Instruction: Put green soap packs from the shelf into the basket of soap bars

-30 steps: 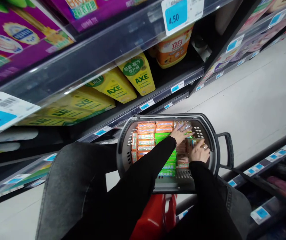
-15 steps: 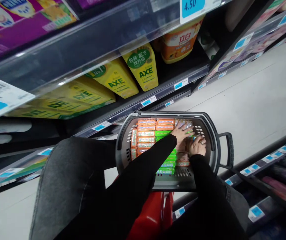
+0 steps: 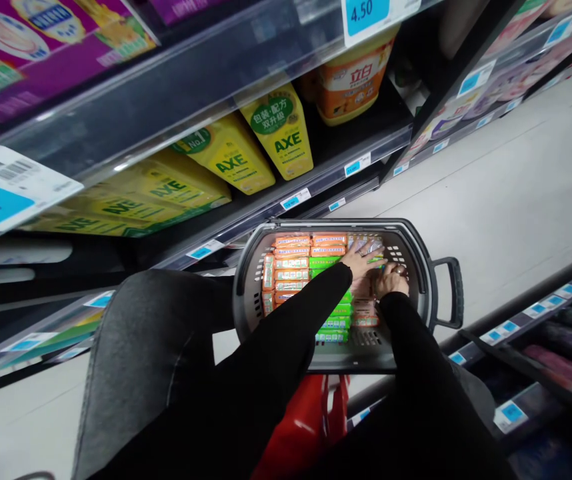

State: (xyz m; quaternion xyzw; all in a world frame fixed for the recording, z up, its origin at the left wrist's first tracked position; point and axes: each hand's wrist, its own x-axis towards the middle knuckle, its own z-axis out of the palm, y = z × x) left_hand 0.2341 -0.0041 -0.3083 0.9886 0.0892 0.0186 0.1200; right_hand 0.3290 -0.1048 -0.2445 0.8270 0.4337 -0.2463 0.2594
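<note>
The basket (image 3: pixel 419 250) was dark, smooth plastic. The packs (image 3: pixel 293 263) inside had shiny wrappers. The yellow bags (image 3: pixel 281 137) looked glossy. The sleeves (image 3: pixel 286 333) were soft black cloth.

The basket (image 3: pixel 419 250) is dark grey with a slotted wall, and inside it are rows of orange packs (image 3: pixel 293 252) next to bright green packs (image 3: pixel 339 319). Above the basket, yellow AXE bottles (image 3: pixel 280 133) with green labels, plus an orange tub (image 3: pixel 353 80). Purple boxes (image 3: pixel 41 60) further up, blue-and-white price tags (image 3: pixel 366 15). Black sleeves (image 3: pixel 286 333), red thing (image 3: pixel 311 427) right below the basket.
</note>
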